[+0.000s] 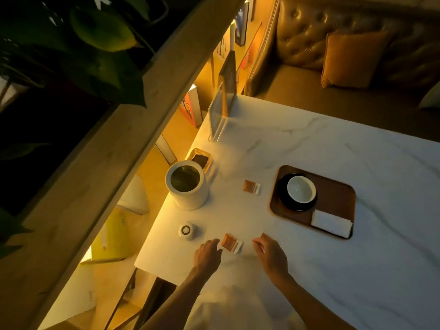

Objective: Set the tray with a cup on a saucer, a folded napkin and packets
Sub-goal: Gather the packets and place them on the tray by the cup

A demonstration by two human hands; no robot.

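Both hands down at six o'clock on the marble table [309, 148]. The left hand [206, 254] has fingertips right at the near packet [231, 243], grip open. The right hand [270, 251] sits just beside it, fingers curled loosely, holding nothing. The second packet [251, 187] lies at nine o'clock of the wooden tray [338, 194]. On the tray: white cup [301, 189] on its black saucer [284, 198], folded napkin [331, 223] at five o'clock.

Café or lounge: marble table [309, 148]; tufted leather sofa [333, 36]
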